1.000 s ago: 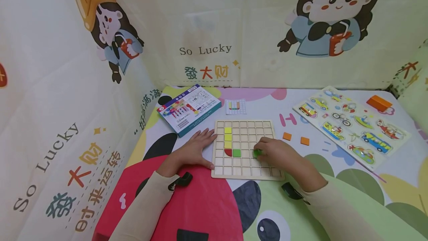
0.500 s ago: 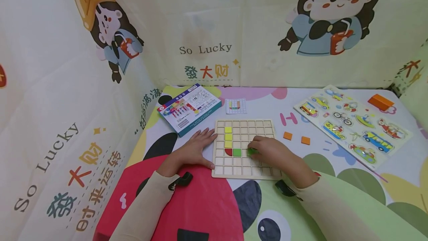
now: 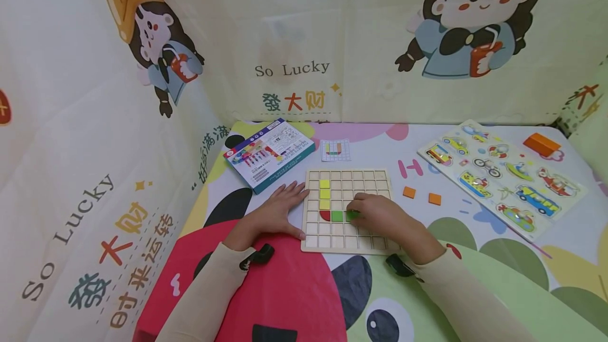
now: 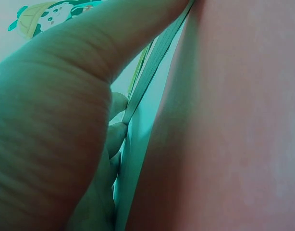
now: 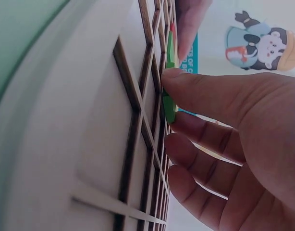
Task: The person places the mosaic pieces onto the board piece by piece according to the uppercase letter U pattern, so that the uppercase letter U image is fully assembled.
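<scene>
A wooden grid board [image 3: 337,241] lies in front of me. Three yellow square tiles [image 3: 324,194] form a column in its cells, with a red rounded tile [image 3: 325,216] below them and a green square tile [image 3: 336,216] beside the red one. My right hand [image 3: 387,220] pinches another green square tile [image 5: 169,108] between thumb and finger, low at the grid, just right of the placed green one. Whether it sits in a cell is hidden by the fingers. With fingers spread, my left hand [image 3: 273,212] rests against the board's left edge.
Two orange square tiles [image 3: 421,195] lie right of the board. Behind it are a pattern card [image 3: 335,150] and a flat box [image 3: 269,155]. A vehicle puzzle board [image 3: 499,176] and an orange block [image 3: 541,145] stand at the right. Printed cloth walls enclose the table.
My right hand has moved left across the board with the green square tile, bringing it next to the placed green one. My left hand stays at the board's edge.
</scene>
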{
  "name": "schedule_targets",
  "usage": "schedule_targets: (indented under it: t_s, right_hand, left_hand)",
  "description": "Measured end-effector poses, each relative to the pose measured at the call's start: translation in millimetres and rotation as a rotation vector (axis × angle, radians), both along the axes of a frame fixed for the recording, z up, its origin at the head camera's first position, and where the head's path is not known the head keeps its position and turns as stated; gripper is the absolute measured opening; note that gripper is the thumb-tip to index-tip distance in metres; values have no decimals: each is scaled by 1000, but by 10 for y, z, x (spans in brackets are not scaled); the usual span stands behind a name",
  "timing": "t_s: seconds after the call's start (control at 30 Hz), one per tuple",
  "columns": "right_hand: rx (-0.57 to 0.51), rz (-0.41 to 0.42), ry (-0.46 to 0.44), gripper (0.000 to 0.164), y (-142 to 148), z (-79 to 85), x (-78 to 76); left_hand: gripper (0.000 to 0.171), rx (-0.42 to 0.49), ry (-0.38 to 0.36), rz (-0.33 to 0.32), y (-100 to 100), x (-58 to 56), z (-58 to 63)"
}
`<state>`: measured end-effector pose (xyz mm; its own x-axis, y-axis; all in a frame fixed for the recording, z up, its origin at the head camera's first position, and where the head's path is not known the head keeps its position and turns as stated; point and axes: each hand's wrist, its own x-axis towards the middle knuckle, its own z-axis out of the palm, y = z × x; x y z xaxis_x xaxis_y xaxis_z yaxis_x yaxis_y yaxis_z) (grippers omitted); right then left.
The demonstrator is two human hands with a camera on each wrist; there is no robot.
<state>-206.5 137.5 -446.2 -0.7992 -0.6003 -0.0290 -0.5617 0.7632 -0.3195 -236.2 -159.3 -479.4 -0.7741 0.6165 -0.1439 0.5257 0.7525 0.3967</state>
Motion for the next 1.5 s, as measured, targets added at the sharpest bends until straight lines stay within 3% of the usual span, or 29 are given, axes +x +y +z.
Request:
schedule_targets:
  t_s: [0.77,1.2,1.5]
  right_hand:
    - [-22,13,9,26,-24,33,-7]
    - [-78,68,18,26,23,-28,-53]
    - [-68,39,-9,29,35,1,-29]
  left_hand:
    - [120,-9,8,7,-3,-18,-20]
    - [120,-2,-2,7,-2,-25,-22]
    - [119,6,19,-2,-9,-25,-56]
